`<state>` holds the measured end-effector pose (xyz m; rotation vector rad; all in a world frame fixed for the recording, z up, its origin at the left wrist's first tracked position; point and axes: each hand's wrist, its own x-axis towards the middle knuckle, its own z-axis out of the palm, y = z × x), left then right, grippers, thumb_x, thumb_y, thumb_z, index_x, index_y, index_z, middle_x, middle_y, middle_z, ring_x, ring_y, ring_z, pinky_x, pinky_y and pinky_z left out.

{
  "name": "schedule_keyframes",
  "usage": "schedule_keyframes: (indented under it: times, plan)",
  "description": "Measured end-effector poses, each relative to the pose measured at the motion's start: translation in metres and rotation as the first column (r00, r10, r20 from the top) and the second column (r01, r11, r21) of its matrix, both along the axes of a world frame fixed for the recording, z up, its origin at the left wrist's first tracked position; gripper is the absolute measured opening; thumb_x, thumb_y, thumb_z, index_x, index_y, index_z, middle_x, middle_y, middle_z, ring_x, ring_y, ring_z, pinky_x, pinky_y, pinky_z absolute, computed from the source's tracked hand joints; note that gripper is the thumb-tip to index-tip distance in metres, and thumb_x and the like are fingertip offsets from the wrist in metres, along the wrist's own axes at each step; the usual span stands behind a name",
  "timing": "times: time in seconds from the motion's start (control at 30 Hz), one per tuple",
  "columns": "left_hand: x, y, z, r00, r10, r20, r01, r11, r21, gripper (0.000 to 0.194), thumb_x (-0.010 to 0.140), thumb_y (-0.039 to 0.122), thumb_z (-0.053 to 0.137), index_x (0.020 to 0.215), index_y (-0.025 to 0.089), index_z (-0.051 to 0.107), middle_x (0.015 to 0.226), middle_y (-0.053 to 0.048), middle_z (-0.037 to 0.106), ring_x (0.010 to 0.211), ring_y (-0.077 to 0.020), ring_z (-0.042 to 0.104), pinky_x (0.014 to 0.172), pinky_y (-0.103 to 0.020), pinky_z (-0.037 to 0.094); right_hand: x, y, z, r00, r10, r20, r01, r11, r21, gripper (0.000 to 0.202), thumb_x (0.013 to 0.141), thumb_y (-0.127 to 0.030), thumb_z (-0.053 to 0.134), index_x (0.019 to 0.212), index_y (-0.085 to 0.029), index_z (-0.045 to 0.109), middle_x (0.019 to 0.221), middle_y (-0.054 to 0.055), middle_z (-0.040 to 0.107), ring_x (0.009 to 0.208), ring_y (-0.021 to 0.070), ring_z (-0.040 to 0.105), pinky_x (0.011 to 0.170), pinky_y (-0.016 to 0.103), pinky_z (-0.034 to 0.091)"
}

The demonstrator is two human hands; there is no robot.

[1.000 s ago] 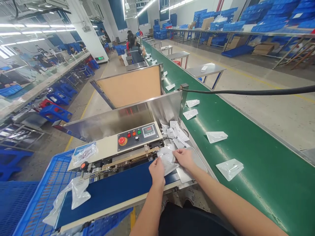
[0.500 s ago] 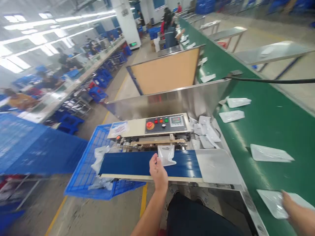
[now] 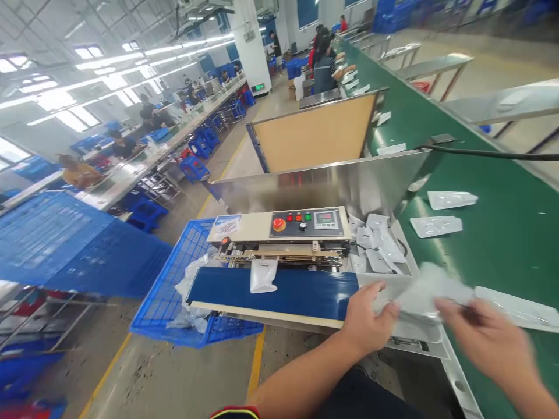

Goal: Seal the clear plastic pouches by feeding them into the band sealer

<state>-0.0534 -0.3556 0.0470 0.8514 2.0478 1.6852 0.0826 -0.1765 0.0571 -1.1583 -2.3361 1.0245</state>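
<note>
Fetching a white bag [image 3: 421,290] looks like the step: the right hand [image 3: 493,334], blurred, apparently pinches it between green belt [image 3: 502,250] and machine [image 3: 255,228], and the next move calls for the left hand [image 3: 369,317], fingers parted alongside, to steady it.

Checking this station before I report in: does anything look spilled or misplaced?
Only a jumbled heap of white pouches beside the right end of the machine, odd because the pouches on the green belt lie spaced apart. It may be deliberate; I see no clear spill or damage.
</note>
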Motion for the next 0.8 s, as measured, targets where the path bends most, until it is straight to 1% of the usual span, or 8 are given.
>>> schedule_keyframes:
  times: [0.1, 0.17, 0.23, 0.33, 0.4, 0.5, 0.63, 0.8]
  plan:
    - [0.007, 0.013, -0.003, 0.986, 0.02, 0.164, -0.021, 1.0, 0.003, 0.05, 0.105, 0.055, 0.054, 0.121, 0.015, 0.08, 0.107, -0.012, 0.083, 0.094, -0.026, 0.074, 0.088, -0.036, 0.06, -0.034, -0.023, -0.004, 0.981, 0.021, -0.192, -0.082, 0.944, -0.319, 0.054, 0.073, -0.075, 0.075, 0.078, -0.022, 0.07, 0.062, 0.002, 0.062, 0.055, 0.0191, 0.056, 0.052, 0.031, 0.047]
    - [0.007, 0.013, -0.006, 0.963, 0.129, 0.238, -0.13, 0.991, -0.013, 0.053, 0.105, 0.058, 0.052, 0.114, 0.015, 0.081, 0.104, -0.013, 0.083, 0.091, -0.0264, 0.074, 0.087, -0.036, 0.059, -0.047, -0.036, -0.006, 0.948, -0.065, -0.312, -0.09, 0.884, -0.458, 0.06, 0.073, -0.08, 0.072, 0.083, -0.021, 0.073, 0.066, 0.004, 0.066, 0.059, 0.0201, 0.059, 0.055, 0.031, 0.049]
    - [0.004, 0.009, -0.008, 0.948, 0.18, 0.263, -0.181, 0.983, -0.02, 0.052, 0.103, 0.059, 0.056, 0.113, 0.015, 0.081, 0.107, -0.014, 0.083, 0.095, -0.028, 0.074, 0.087, -0.036, 0.058, -0.05, -0.047, -0.009, 0.935, -0.104, -0.34, -0.099, 0.841, -0.531, 0.06, 0.074, -0.08, 0.071, 0.08, -0.02, 0.073, 0.065, 0.004, 0.065, 0.06, 0.0199, 0.059, 0.057, 0.031, 0.05]
    - [-0.005, 0.002, -0.01, 0.97, 0.148, 0.195, -0.145, 0.989, -0.028, 0.049, 0.103, 0.058, 0.056, 0.108, 0.017, 0.083, 0.102, -0.013, 0.082, 0.093, -0.0282, 0.073, 0.085, -0.035, 0.057, -0.048, -0.056, -0.013, 0.951, -0.077, -0.3, -0.106, 0.829, -0.549, 0.056, 0.072, -0.075, 0.076, 0.081, -0.019, 0.076, 0.066, 0.005, 0.068, 0.058, 0.0187, 0.057, 0.055, 0.03, 0.047]
    - [-0.014, 0.001, -0.012, 0.979, 0.149, 0.141, -0.141, 0.988, -0.062, 0.047, 0.103, 0.055, 0.056, 0.091, 0.019, 0.083, 0.087, -0.01, 0.079, 0.082, -0.0257, 0.068, 0.079, -0.032, 0.055, -0.05, -0.056, -0.017, 0.964, -0.084, -0.253, -0.061, 0.855, -0.515, 0.052, 0.074, -0.069, 0.074, 0.081, -0.018, 0.078, 0.068, 0.006, 0.071, 0.058, 0.0182, 0.057, 0.053, 0.029, 0.046]
    - [-0.03, 0.003, -0.023, 0.931, 0.283, 0.23, -0.251, 0.955, -0.159, 0.046, 0.096, 0.052, 0.063, 0.063, 0.02, 0.071, 0.06, -0.002, 0.06, 0.063, -0.0191, 0.054, 0.063, -0.027, 0.047, -0.064, -0.049, -0.026, 0.974, -0.166, -0.155, 0.074, 0.877, -0.474, 0.04, 0.078, -0.058, 0.072, 0.075, -0.018, 0.077, 0.062, 0.004, 0.069, 0.057, 0.0187, 0.059, 0.054, 0.028, 0.047]
    - [-0.052, 0.005, -0.043, 0.798, 0.472, 0.374, -0.414, 0.881, -0.23, 0.044, 0.087, 0.05, 0.069, 0.055, 0.021, 0.06, 0.052, 0.005, 0.041, 0.056, -0.0146, 0.039, 0.056, -0.026, 0.037, -0.1, -0.04, -0.04, 0.955, -0.25, -0.159, 0.11, 0.796, -0.595, 0.026, 0.076, -0.044, 0.071, 0.069, -0.019, 0.075, 0.059, 0.003, 0.069, 0.056, 0.0183, 0.064, 0.056, 0.027, 0.052]
    - [-0.073, -0.015, -0.051, 0.744, 0.543, 0.389, -0.49, 0.84, -0.233, 0.045, 0.084, 0.053, 0.07, 0.055, 0.02, 0.059, 0.052, 0.005, 0.038, 0.057, -0.0136, 0.038, 0.055, -0.026, 0.034, -0.143, -0.055, -0.05, 0.972, -0.185, -0.148, 0.035, 0.728, -0.684, 0.019, 0.076, -0.034, 0.074, 0.065, -0.019, 0.072, 0.054, 0.0, 0.066, 0.051, 0.0144, 0.061, 0.053, 0.024, 0.052]
